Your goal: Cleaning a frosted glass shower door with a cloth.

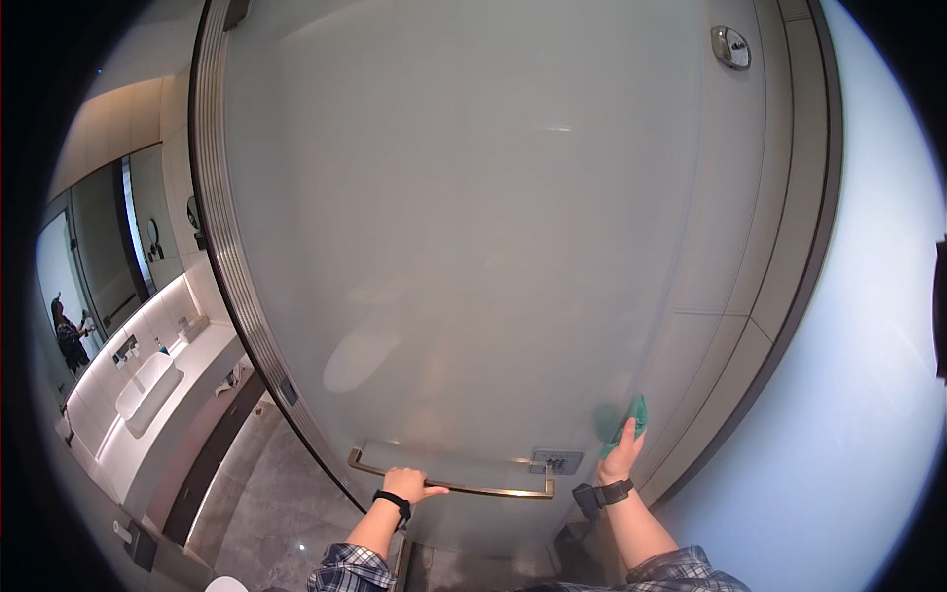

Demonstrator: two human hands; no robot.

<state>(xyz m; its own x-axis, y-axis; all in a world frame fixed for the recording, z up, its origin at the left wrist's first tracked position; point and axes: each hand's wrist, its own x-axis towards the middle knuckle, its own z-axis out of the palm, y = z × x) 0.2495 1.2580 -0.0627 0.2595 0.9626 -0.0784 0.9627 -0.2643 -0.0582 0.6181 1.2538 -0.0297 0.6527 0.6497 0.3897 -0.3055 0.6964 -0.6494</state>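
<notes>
A large frosted glass door fills the middle of the view. Across its lower part runs a brass bar handle, and my left hand grips it left of its middle. My right hand holds a green cloth against the glass near the door's right edge. A blurred green patch shows in the glass beside the cloth. A small plaque bearing writing sits behind the handle's right end. Black bands circle both wrists.
At left, a white basin stands on a lit counter below a mirror. A ribbed metal frame borders the glass. A chrome fitting is on the upper right wall. A toilet shows blurred in the glass.
</notes>
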